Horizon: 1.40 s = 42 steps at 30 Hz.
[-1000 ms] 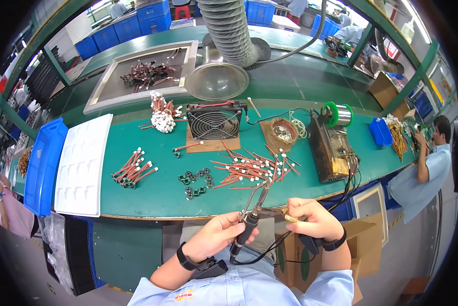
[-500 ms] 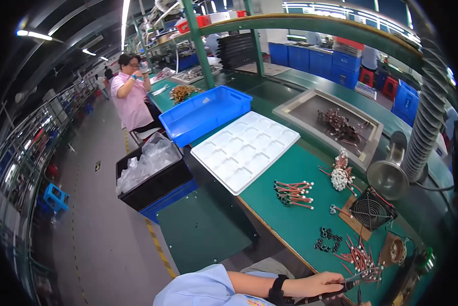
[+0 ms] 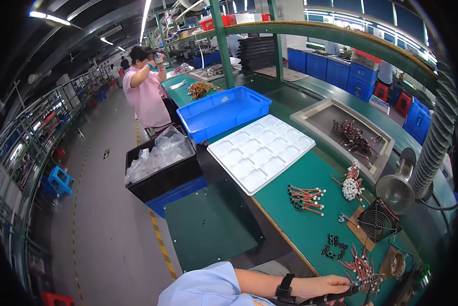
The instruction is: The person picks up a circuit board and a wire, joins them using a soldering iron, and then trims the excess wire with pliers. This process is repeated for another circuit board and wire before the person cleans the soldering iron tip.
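Note:
My left hand point(image 3: 320, 287) reaches in from the lower edge, a black strap point(image 3: 285, 288) around its wrist. Its fingers are closed on a long dark thing with a greyish end point(image 3: 370, 281), whose kind I cannot make out. That end lies over a heap of red wire leads with white connectors point(image 3: 360, 265). Just beyond sit small black ring-like parts point(image 3: 334, 247). Another group of wire leads point(image 3: 306, 199) lies farther off on the green mat. Only a sliver of what may be my right hand point(image 3: 367, 303) shows at the lower edge, its fingers hidden.
A white compartment tray point(image 3: 262, 153) and a blue bin point(image 3: 224, 113) stand farther along the bench. At right are a bundle of white connectors point(image 3: 350, 187), a small fan point(image 3: 379, 220) and a metal extraction hood point(image 3: 395, 194). A black crate point(image 3: 160, 181) holds clear bags. A co-worker in pink point(image 3: 147, 99) is beyond.
The view has swung a little left, so the bench things sit farther right in it. My left hand stays closed by the wire leads. The co-worker's head and raised arms have shifted.

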Tool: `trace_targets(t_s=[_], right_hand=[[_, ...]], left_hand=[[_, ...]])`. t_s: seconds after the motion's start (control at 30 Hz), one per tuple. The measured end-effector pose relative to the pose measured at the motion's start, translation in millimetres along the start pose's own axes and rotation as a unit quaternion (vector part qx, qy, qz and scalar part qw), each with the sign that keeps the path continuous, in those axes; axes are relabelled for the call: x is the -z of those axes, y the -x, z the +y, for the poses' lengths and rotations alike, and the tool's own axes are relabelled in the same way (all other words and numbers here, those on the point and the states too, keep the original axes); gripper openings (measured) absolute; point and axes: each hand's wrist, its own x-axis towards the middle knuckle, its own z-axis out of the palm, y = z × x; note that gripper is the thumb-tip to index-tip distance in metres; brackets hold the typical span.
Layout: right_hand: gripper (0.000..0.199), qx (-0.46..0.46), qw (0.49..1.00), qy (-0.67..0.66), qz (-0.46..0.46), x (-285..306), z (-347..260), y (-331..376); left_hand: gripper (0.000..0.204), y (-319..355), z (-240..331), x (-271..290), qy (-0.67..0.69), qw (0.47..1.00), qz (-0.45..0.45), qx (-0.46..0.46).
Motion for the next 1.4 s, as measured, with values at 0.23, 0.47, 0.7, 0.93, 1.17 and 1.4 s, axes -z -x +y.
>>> trace_targets(t_s=[0.23, 0.47, 0.7, 0.93, 1.17, 1.4], right_hand=[[0.023, -0.251, 0.954, -0.162, 0.037, 2.8, -47.4, -5.1], [0.028, -0.063, 0.979, -0.192, 0.018, 7.8, -86.5, -49.0], [0.029, -0.118, 0.953, -0.276, -0.035, 26.0, -79.6, -36.8], [0.03, -0.115, 0.931, -0.342, -0.064, 23.4, -65.9, -41.7], [0.03, -0.098, 0.933, -0.336, -0.081, 22.9, -56.7, -44.5], [0.028, -0.166, 0.949, -0.256, -0.077, 29.3, -73.1, -38.9]], left_hand=[[0.03, -7.9, -2.3, -2.6, -0.023, 0.999, -0.02, -0.014], [0.031, -4.4, 13.2, 4.7, 0.064, 0.993, 0.022, 0.099], [0.041, -19.6, 2.3, 3.5, 0.223, 0.958, -0.073, 0.163], [0.049, -19.4, -0.9, 3.0, 0.255, 0.946, -0.09, 0.178], [0.05, -22.7, -2.6, 4.3, 0.261, 0.941, -0.091, 0.194], [0.03, -19.2, -2.5, -13.6, -0.084, 0.99, 0.082, 0.074]])
